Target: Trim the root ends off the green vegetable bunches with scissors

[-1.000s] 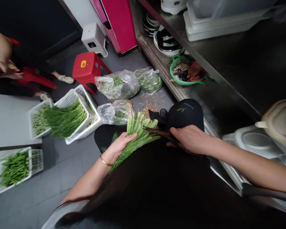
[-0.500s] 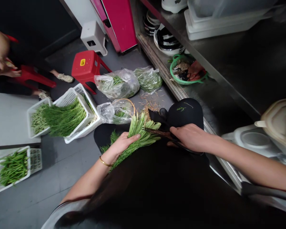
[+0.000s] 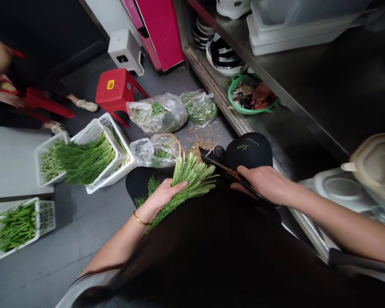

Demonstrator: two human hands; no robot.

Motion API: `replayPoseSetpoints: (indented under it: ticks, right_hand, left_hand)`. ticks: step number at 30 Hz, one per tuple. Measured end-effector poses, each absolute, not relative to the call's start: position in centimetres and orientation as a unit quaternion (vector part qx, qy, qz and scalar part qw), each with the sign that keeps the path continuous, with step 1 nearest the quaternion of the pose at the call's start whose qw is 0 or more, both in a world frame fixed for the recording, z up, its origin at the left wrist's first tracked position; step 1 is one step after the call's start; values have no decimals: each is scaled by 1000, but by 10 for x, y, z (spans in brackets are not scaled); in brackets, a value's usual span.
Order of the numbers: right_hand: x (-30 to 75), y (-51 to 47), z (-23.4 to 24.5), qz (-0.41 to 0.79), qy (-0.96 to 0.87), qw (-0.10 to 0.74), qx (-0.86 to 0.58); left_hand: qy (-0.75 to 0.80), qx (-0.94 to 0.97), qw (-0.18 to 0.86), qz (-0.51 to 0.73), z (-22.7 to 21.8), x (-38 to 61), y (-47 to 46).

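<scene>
Greens (image 3: 193, 177), feathery-leaved, lay clasped in L hand (image 3: 164, 194), thumb (image 3: 181, 186) across stems (image 3: 197, 182), ends (image 3: 209, 171) jutting beyond it; R hand (image 3: 263, 182) gripped scissors (image 3: 224, 167) nr them.

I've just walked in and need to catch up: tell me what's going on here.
A seated person's left hand grips a bunch of feathery greens, stem ends pointing away. The right hand holds a dark tool, apparently scissors, close to those ends; whether it touches them is hard to tell. Brownish scraps lie on the floor just beyond. White baskets of vegetables stand to the left, and clear bags of greens sit ahead.
</scene>
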State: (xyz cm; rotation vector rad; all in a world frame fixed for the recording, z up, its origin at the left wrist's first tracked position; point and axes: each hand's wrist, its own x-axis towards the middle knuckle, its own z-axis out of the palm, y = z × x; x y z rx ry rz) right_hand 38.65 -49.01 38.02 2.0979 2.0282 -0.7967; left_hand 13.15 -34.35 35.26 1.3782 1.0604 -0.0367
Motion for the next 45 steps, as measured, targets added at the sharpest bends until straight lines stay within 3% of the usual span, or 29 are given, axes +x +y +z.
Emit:
replayPoseSetpoints:
  ticks: [11, 17, 31, 45]
  right_hand:
    - [376, -479, 377, -251, 690, 101, 672]
    - [386, -478, 385, -278, 672, 65, 683]
    - [380, -465, 382, -293, 698, 99, 646]
    - [376, -466, 374, -301, 706, 74, 637]
  left_hand:
    - [443, 604, 661, -28, 353, 132, -343]
    - [438, 614, 656, -38, 352, 133, -342]
    - [423, 657, 620, -69, 345, 128, -341]
    - [405, 679, 609, -61, 342, 127, -340]
